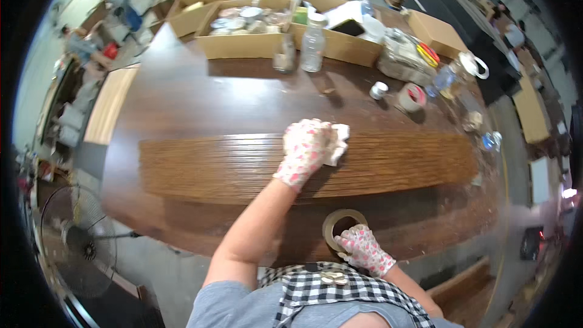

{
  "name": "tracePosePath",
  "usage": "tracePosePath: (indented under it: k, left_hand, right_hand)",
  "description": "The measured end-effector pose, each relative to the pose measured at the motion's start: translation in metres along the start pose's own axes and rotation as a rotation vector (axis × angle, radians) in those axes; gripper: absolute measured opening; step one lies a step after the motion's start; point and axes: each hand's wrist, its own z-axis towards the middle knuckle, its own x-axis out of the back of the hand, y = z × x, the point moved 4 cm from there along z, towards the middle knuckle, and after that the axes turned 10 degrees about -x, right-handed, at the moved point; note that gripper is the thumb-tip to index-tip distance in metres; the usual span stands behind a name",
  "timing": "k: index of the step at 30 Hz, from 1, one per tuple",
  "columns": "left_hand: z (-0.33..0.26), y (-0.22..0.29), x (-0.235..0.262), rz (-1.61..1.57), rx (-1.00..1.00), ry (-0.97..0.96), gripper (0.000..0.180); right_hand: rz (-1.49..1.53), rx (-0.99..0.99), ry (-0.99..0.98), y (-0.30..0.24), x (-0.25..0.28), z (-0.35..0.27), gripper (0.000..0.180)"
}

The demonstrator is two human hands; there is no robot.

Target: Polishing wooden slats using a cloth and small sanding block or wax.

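A long brown ridged wood panel (401,161) lies across the table in front of me. Over its middle is my left hand (306,146), in a white glove with pink spots, closed around a crumpled white cloth (338,144) that rests on the ridges. Near the table's front edge stands a round tan ring with a dark centre, which looks like a roll of tape (330,228). My right hand (366,251), gloved alike, has its fingers curled over the near right side of that ring. Some fingertips are hidden inside it.
Along the far edge stand cardboard boxes (243,45) with assorted items and a clear bottle (313,45). A small white bottle (378,90), a pink-cored tape roll (412,97) and a wrapped bundle (404,58) sit back right. A fan (79,240) stands left; people (124,12) work beyond.
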Motion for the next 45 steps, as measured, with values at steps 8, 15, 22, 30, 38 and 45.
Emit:
tracePosePath:
  k: [8,15,22,30,38,45]
  left_hand:
    - [-0.006,0.008,-0.012,-0.017,0.023,0.05,0.029]
    - [-0.009,0.008,-0.009,-0.045,0.027,-0.049,0.026]
    - [-0.019,0.017,-0.004,-0.059,0.047,-0.176,0.026]
    - [-0.023,0.032,-0.009,-0.042,0.049,-0.234,0.024]
    - [-0.02,0.022,-0.009,0.001,0.044,-0.233,0.02]
    - [-0.001,0.006,-0.008,-0.009,0.044,-0.057,0.029]
  right_hand:
    - [0.128,0.046,0.091,-0.009,-0.01,-0.006,0.054]
    - [0.169,0.071,0.123,-0.014,0.011,0.008,0.048]
    - [0.268,0.007,0.714,0.012,0.061,0.001,0.031]
    - [0.137,-0.123,0.812,0.05,0.077,0.006,0.039]
    - [-0.184,-0.102,0.54,0.06,0.079,0.022,0.088]
    - [-0.289,-0.194,0.394,0.073,0.084,0.052,0.108]
